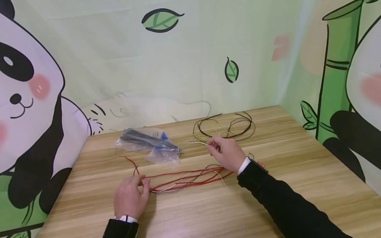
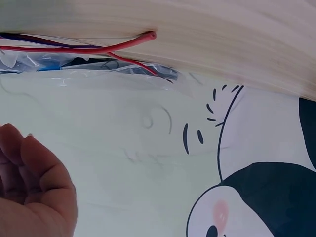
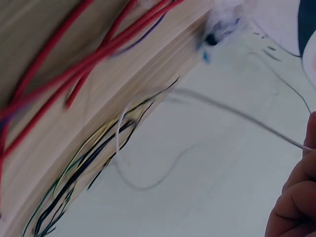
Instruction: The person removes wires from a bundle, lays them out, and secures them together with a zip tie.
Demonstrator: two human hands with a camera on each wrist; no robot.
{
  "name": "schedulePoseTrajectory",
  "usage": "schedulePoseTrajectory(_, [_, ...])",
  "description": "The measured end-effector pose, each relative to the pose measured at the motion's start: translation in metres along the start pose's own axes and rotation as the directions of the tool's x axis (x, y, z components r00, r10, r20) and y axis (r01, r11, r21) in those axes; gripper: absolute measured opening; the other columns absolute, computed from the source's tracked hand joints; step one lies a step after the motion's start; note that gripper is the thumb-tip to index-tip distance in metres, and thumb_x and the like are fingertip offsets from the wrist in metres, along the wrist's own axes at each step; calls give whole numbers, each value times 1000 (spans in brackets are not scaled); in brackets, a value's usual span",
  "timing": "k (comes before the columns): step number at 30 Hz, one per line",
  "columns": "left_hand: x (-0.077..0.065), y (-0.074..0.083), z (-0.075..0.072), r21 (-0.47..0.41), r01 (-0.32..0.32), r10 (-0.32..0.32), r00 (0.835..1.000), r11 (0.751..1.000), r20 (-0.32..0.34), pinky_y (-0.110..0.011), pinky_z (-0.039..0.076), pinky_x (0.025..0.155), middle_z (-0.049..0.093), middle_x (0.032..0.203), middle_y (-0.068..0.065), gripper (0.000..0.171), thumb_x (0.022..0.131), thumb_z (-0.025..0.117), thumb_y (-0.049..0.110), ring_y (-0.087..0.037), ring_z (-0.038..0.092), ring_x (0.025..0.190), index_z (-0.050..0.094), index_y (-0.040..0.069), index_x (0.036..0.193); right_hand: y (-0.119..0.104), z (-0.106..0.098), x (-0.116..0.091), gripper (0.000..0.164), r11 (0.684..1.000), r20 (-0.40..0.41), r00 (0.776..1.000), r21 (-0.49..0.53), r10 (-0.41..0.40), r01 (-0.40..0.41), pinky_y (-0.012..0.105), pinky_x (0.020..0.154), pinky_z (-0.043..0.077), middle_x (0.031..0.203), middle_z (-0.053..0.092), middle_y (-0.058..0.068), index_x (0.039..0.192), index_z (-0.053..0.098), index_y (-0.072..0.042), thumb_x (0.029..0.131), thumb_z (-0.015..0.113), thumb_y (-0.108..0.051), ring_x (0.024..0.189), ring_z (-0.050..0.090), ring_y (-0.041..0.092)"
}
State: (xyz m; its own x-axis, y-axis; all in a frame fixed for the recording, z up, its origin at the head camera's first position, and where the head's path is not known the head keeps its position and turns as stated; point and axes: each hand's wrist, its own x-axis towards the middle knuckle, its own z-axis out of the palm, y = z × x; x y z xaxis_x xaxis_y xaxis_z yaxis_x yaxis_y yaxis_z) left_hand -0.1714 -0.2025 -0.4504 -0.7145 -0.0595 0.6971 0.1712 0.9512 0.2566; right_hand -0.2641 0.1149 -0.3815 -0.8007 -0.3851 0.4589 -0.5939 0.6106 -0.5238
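Observation:
In the head view my right hand (image 1: pixel 228 152) pinches a thin white wire (image 1: pixel 200 142) above the middle of the table. The right wrist view shows that white wire (image 3: pixel 237 113) curving away from the fingertips in a loose loop. My left hand (image 1: pixel 131 198) is at the left end of a long bundle of red wires (image 1: pixel 193 182), with white and dark thin wires among them. Its fingers are loosely bent; in the left wrist view the hand (image 2: pixel 42 187) shows nothing between the visible fingertips, apart from the red wire (image 2: pixel 133 42).
A loose coil of black and yellow wires (image 1: pixel 251 123) lies at the back of the wooden table (image 1: pixel 190 215). A clear plastic bag (image 1: pixel 148 140) with dark contents lies at the back left. A printed panda backdrop (image 1: pixel 184 66) stands behind and at both sides.

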Motion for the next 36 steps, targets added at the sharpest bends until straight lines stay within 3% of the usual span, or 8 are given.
schedulePoseTrajectory(5, [-1, 1, 2, -43, -69, 68, 997, 997, -23, -35, 47, 55, 69, 71, -5, 31, 77, 83, 13, -20, 60, 61, 73, 2, 104, -17, 15, -5, 5, 991, -43, 997, 112, -68, 72, 18, 51, 42, 76, 73, 1, 93, 72, -11, 95, 69, -14, 57, 51, 0])
schedulePoseTrajectory(10, [-1, 6, 4, -67, -111, 109, 993, 992, -35, -33, 47, 54, 67, 70, -1, 36, 77, 84, 13, -17, 58, 60, 71, 2, 109, -23, 19, -15, 3, 971, -114, 967, 45, -230, 236, 16, 52, 45, 76, 74, -3, 91, 76, -12, 89, 75, -13, 58, 55, -2])
schedulePoseTrajectory(13, [0, 11, 5, -79, -126, 122, 991, 989, -46, -32, 46, 54, 67, 70, -2, 40, 77, 84, 14, -16, 58, 59, 69, 2, 112, -24, 20, -21, 4, 930, -147, 918, -38, -368, 366, 15, 57, 50, 78, 76, -2, 88, 78, -12, 85, 79, -11, 60, 64, 0])
schedulePoseTrajectory(16, [1, 19, 9, -96, -134, 130, 990, 986, -44, -33, 47, 55, 67, 72, -2, 50, 77, 84, 15, -18, 60, 61, 65, 0, 121, -27, 22, -24, 10, 866, -176, 848, -107, -500, 488, 16, 59, 52, 77, 77, -2, 85, 77, -12, 79, 83, -7, 64, 70, 2])
schedulePoseTrajectory(20, [4, 33, 18, -173, -149, 145, 989, 974, -35, -31, 49, 57, 70, 76, -2, 66, 80, 82, 14, -19, 65, 68, 54, -1, 138, -32, 29, -28, 13, 797, -170, 780, -167, -603, 580, 14, 56, 50, 72, 74, -6, 80, 74, -14, 76, 84, -7, 61, 68, 1])
schedulePoseTrajectory(23, [8, 40, 23, -249, -167, 157, 986, 954, -61, -27, 48, 56, 73, 81, -2, 64, 82, 78, 8, -16, 65, 67, 53, 1, 141, -33, 35, -30, 14, 781, -145, 772, -217, -619, 586, 14, 53, 49, 69, 72, -8, 78, 73, -16, 77, 85, -11, 60, 67, 1])
schedulePoseTrajectory(28, [11, 41, 24, -299, -229, 207, 973, 926, -102, -30, 53, 63, 77, 94, -7, 31, 86, 74, 4, -17, 71, 76, 70, 4, 116, -31, 43, -31, 11, 763, -100, 771, -270, -629, 587, 17, 58, 54, 74, 75, -8, 82, 74, -18, 80, 84, -16, 67, 72, 2])
schedulePoseTrajectory(36, [8, 34, 18, -362, -327, 335, 941, 873, -42, -34, 54, 73, 74, 88, -1, 21, 81, 78, 21, -18, 70, 81, 72, 10, 98, -19, 43, -32, 11, 752, -55, 794, -365, -606, 549, 19, 57, 53, 77, 74, -10, 84, 74, -21, 80, 84, -21, 69, 71, 3])
